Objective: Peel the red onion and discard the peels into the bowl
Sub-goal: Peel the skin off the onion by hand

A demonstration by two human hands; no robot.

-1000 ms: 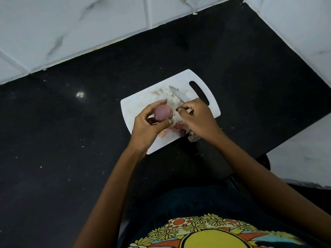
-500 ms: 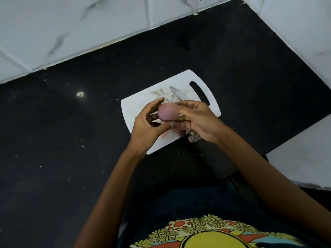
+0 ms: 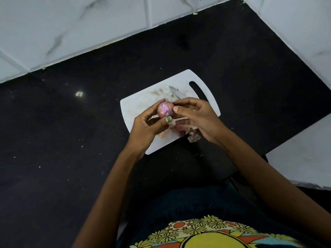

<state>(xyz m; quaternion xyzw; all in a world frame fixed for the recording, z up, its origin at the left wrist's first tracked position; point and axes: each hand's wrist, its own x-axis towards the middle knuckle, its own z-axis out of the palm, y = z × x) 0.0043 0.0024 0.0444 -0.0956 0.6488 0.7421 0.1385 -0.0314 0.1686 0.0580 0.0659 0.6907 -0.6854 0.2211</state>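
A small red onion (image 3: pixel 165 109), its purple surface partly bare, is held above the white cutting board (image 3: pixel 136 106). My left hand (image 3: pixel 146 129) grips it from the left and below, thumb under it. My right hand (image 3: pixel 197 117) pinches its right side with thumb and forefinger. Loose pinkish peels (image 3: pixel 176 130) lie on the board under my hands, and a brownish scrap (image 3: pixel 193 138) sits at the board's near right edge. No bowl is in view.
A knife (image 3: pixel 176 93) lies on the board behind my hands, its handle hidden by my right hand. The board sits on a black speckled countertop (image 3: pixel 71 131) bounded by white tiled walls (image 3: pixel 89 24) at the back and right.
My right hand came off the board and took hold of the onion's right side. The onion was turned and lifted slightly, showing a bare purple face.
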